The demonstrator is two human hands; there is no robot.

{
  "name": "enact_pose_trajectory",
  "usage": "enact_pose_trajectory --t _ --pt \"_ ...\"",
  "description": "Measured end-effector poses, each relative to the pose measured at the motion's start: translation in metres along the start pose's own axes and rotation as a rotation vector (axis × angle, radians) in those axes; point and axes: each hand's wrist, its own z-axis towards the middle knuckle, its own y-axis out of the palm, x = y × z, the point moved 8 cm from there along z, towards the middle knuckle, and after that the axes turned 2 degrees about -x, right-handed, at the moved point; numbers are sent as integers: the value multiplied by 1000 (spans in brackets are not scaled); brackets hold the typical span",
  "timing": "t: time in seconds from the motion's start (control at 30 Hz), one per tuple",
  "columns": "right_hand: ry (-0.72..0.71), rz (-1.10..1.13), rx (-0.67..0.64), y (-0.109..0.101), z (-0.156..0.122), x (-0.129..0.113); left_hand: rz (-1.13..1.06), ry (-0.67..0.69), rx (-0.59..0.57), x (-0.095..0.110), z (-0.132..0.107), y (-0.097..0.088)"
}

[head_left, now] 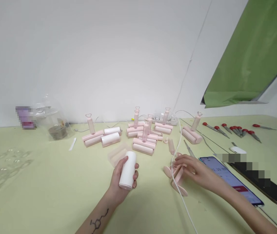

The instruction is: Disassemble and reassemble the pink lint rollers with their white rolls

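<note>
My left hand (120, 180) is wrapped round a white cylindrical roll (128, 169), held slightly tilted above the table. At the right, my right hand (191, 167) reaches down with bent fingers closed on a pink plastic part (178, 175) in a small group of curved pink pieces. The fingers partly hide that part. A white cable runs across in front of this group. Just behind it lies a loose pink tube handle (171, 146). Behind my left hand is a clear pinkish cover (119, 155) lying flat. Several pink lint rollers (143, 146) with upright handles stand farther back.
Two white rolls (111, 139) lie among the rollers. A lit phone (231, 180) and a dark phone (262, 182) lie right. Several red-handled tools (238, 130) are at back right. A power strip (164, 119) is by the wall, bubble wrap (0, 175) at left, a plastic bag (53, 120) behind.
</note>
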Motion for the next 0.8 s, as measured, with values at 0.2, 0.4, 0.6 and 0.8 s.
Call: enact_pose_trajectory --t 0.2,0.4,0.6,0.8 --pt "0 -44 -198 8 13 8 -35 -22 -18 -2 0 3" --pt "-22 -68 -228 -2 19 0 -39 -10 -32 0 -1 5" --pt "-92 -285 -218 6 -1 -12 -59 -22 -4 -4 -1 2" --pt "181 -237 -316 16 -28 34 -205 -92 18 -9 -2 1"
